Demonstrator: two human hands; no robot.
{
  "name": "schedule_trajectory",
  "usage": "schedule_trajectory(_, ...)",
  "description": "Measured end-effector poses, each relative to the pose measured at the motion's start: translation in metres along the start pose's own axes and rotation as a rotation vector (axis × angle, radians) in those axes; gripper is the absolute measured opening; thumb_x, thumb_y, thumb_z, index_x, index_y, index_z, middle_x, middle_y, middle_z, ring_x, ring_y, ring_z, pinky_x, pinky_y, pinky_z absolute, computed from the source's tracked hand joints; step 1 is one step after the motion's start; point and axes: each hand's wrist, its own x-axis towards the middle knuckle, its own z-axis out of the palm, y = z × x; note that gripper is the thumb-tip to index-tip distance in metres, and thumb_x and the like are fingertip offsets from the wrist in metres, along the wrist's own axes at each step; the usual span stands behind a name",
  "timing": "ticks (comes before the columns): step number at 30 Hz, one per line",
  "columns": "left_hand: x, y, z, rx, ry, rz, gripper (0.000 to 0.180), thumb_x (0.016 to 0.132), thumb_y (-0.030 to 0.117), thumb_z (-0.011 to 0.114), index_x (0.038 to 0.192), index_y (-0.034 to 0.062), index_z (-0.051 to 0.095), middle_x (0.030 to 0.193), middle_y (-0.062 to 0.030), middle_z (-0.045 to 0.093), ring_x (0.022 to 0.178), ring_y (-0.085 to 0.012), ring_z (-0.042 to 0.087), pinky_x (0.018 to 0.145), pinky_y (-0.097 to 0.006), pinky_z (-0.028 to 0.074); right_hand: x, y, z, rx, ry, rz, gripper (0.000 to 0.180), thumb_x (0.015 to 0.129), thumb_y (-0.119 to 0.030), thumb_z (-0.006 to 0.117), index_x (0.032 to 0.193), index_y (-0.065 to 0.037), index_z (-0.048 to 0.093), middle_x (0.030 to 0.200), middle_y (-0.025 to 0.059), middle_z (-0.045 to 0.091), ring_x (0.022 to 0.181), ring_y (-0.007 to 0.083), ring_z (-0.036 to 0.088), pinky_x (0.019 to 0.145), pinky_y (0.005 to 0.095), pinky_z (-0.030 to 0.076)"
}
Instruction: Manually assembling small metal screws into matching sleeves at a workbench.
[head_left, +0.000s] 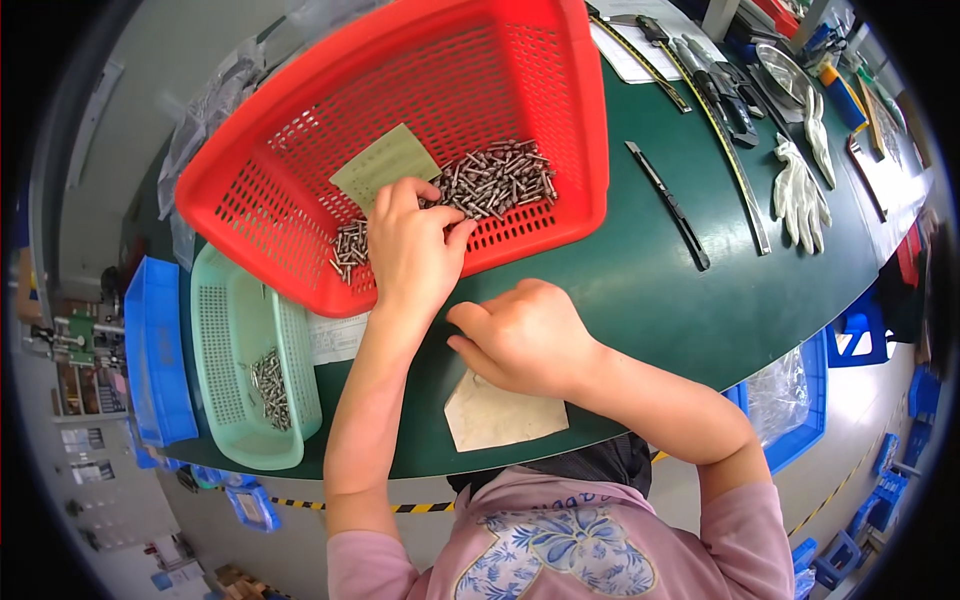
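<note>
Loosely curled, left hand (410,250) in red basket (575,205), right hand (530,335) bent inward, any grip unclear

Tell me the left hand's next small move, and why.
Probably have the left hand pinch a few of the metal pieces: it is curled inside the red basket, right at these pieces, though whether it grips any is hidden from this view.

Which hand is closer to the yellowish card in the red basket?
The left. The left hand is in the red basket, right at the yellowish card's lower edge. The right hand is farther off, outside the basket, over the green table.
</note>
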Motion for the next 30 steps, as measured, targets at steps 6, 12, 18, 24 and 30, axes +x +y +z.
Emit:
schedule_trajectory(6, 0.009, 0.002, -0.001, 0.048, 0.005, 0.144, 0.006, 0.064, 0.007, 0.069, 0.066, 0.0029, 0.065, 0.097, -0.0098, 0.056, 0.097, -0.0288, 0.05, 0.083, -0.04, 0.041, 0.001, 0.0, -0.002, -0.027, -0.021, 0.027, 0.016, 0.07, -0.019, 0.067, 0.074, -0.009, 0.054, 0.05, 0.0042, 0.049, 0.047, 0.0238, 0.054, 0.047, 0.036, 0.04)
schedule_trajectory(12, 0.001, -0.002, -0.013, 0.056, 0.014, 0.171, 0.007, 0.063, 0.005, 0.068, 0.063, 0.0035, 0.061, 0.1, -0.0102, 0.054, 0.1, -0.0296, 0.049, 0.085, -0.041, 0.04, 0.006, 0.004, -0.008, -0.025, 0.087, 0.054, 0.023, 0.07, -0.018, 0.066, 0.062, -0.008, 0.048, 0.048, 0.0068, 0.05, 0.046, 0.0253, 0.055, 0.047, 0.037, 0.043)
schedule_trajectory(18, -0.027, -0.006, -0.032, -0.122, 0.036, 0.074, 0.012, 0.064, 0.003, 0.068, 0.068, 0.0042, 0.057, 0.104, -0.0102, 0.053, 0.104, -0.0322, 0.047, 0.088, -0.042, 0.038, 0.011, 0.013, -0.013, -0.015, 0.221, 0.225, 0.014, 0.072, -0.014, 0.065, 0.08, -0.006, 0.057, 0.062, 0.0076, 0.056, 0.057, 0.0278, 0.058, 0.052, 0.0378, 0.046)
schedule_trajectory(24, -0.044, 0.007, -0.045, -0.177, 0.016, 0.233, 0.019, 0.06, 0.002, 0.068, 0.073, 0.0066, 0.055, 0.106, -0.0078, 0.053, 0.109, -0.0316, 0.048, 0.092, -0.044, 0.036, 0.012, 0.018, -0.019, 0.034, 0.108, 0.099, 0.02, 0.072, -0.012, 0.068, 0.092, -0.008, 0.065, 0.073, 0.0065, 0.059, 0.067, 0.0255, 0.06, 0.055, 0.0358, 0.047)
schedule_trajectory(30, -0.056, -0.003, -0.042, -0.44, -0.026, 0.116, 0.017, 0.061, 0.002, 0.068, 0.072, 0.0055, 0.056, 0.104, -0.0084, 0.053, 0.105, -0.0288, 0.05, 0.088, -0.04, 0.039, 0.011, 0.011, -0.019, 0.224, 0.003, 0.132, 0.01, 0.071, -0.013, 0.067, 0.078, -0.007, 0.067, 0.07, 0.0051, 0.06, 0.063, 0.0227, 0.06, 0.054, 0.0338, 0.047)
